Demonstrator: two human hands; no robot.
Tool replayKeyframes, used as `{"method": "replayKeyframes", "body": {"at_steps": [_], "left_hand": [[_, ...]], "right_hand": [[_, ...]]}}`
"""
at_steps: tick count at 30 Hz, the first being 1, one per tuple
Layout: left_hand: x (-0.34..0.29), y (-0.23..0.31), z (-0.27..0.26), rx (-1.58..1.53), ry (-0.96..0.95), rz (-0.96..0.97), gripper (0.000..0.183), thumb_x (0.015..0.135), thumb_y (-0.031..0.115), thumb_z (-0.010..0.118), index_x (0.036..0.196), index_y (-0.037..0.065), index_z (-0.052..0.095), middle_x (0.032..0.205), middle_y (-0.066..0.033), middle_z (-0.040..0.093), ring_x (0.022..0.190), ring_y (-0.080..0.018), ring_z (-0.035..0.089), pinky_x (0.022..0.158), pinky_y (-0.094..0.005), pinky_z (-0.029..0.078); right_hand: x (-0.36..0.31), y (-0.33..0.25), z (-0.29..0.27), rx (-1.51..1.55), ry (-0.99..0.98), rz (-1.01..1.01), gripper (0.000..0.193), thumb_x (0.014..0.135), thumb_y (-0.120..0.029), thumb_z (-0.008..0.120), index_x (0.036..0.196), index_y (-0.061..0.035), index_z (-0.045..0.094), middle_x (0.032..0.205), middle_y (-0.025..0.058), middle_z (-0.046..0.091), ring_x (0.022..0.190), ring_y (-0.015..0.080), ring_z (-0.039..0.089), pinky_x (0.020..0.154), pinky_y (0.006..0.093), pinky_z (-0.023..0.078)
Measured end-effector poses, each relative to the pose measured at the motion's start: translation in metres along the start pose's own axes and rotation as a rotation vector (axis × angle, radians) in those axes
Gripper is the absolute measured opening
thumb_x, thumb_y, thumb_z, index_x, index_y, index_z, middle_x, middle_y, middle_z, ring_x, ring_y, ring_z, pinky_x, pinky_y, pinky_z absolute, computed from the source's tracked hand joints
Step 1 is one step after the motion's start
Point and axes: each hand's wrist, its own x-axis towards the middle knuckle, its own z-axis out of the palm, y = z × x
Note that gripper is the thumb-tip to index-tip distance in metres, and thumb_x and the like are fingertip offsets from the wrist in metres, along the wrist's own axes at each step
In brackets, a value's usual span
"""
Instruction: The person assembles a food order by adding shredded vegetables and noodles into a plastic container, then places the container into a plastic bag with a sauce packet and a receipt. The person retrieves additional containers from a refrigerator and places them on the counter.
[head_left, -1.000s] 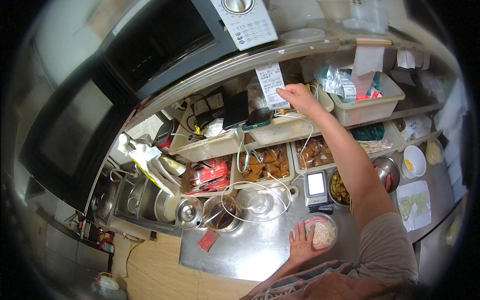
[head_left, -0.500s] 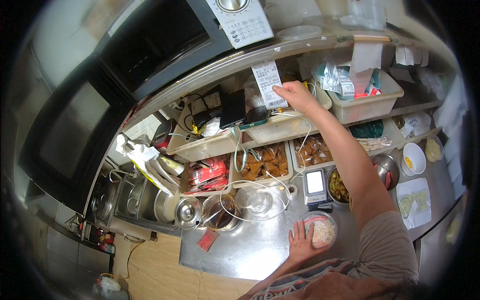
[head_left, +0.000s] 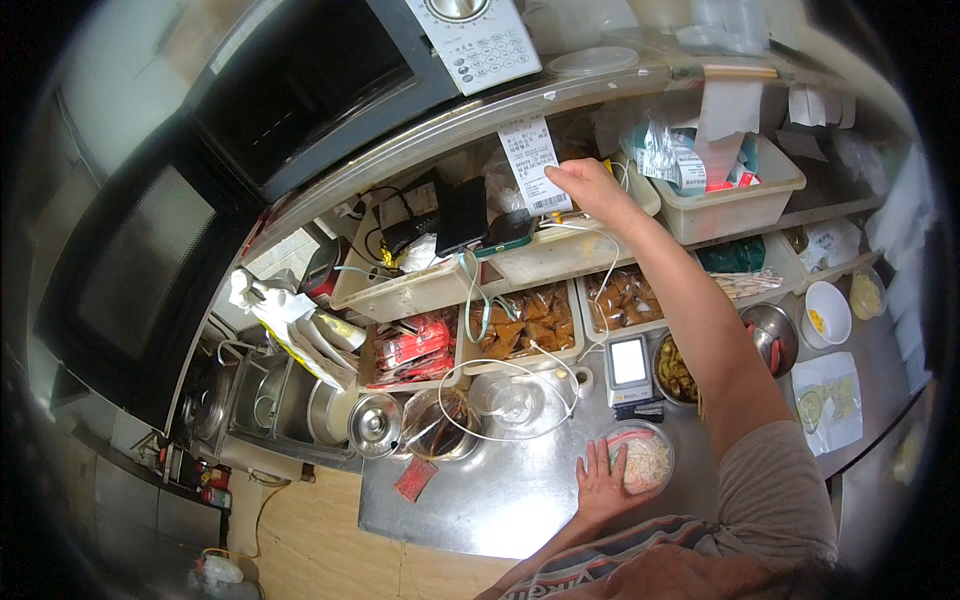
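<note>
My right hand (head_left: 598, 190) is stretched forward, with thumb and fingers pinched on the lower edge of a printed paper receipt (head_left: 527, 155). The receipt's top reaches the shelf edge; whether it is fixed there I cannot tell. Low down on the metal counter, my left hand (head_left: 603, 490) lies with its fingers spread against the left side of a round clear plastic bowl (head_left: 650, 462). Pale shredded food and something pink show inside that bowl.
Behind the bowl stands a small device with a white screen (head_left: 629, 363). Bins of brown-filled packets (head_left: 530, 325) and red packets (head_left: 415, 345) line the back. A loose white cable (head_left: 505, 437) loops over a dark sauce pot (head_left: 440, 425). An open microwave door (head_left: 130, 270) is at left.
Both hands stay nearly where they were, the right on the receipt and the left by the bowl. The whole view has shifted very slightly.
</note>
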Motion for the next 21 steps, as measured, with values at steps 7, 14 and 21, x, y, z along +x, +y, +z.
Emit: {"method": "replayKeyframes", "body": {"at_steps": [7,14,21], "left_hand": [[0.000,-0.001,0.002,-0.014,-0.005,0.000,0.100,0.060,0.071,0.059,0.133,0.006,0.037,0.140,-0.0297,0.018,0.131,-0.0437,0.013,0.101,-0.0590,0.013],[0.001,0.000,0.000,-0.025,-0.037,-0.013,0.100,0.059,0.070,0.060,0.133,0.006,0.037,0.140,-0.0293,0.017,0.132,-0.0436,0.013,0.101,-0.0588,0.013],[0.000,0.001,-0.003,-0.014,-0.010,-0.012,0.101,0.059,0.071,0.060,0.133,0.006,0.036,0.141,-0.0289,0.016,0.132,-0.0433,0.012,0.101,-0.0582,0.012]], "right_hand": [[0.003,0.005,0.000,0.047,-0.015,-0.004,0.034,0.089,-0.028,0.050,0.085,0.0036,0.063,0.077,0.0018,0.063,0.071,0.0067,0.052,0.067,0.0238,0.042],[0.005,0.009,-0.002,0.066,-0.022,-0.001,0.034,0.090,-0.027,0.048,0.086,0.0035,0.062,0.080,0.0019,0.063,0.073,0.0069,0.053,0.069,0.0238,0.042],[-0.003,-0.006,-0.001,0.080,-0.004,0.019,0.035,0.091,-0.028,0.047,0.087,0.0039,0.061,0.082,0.0026,0.063,0.076,0.0078,0.053,0.071,0.0250,0.042]]}}
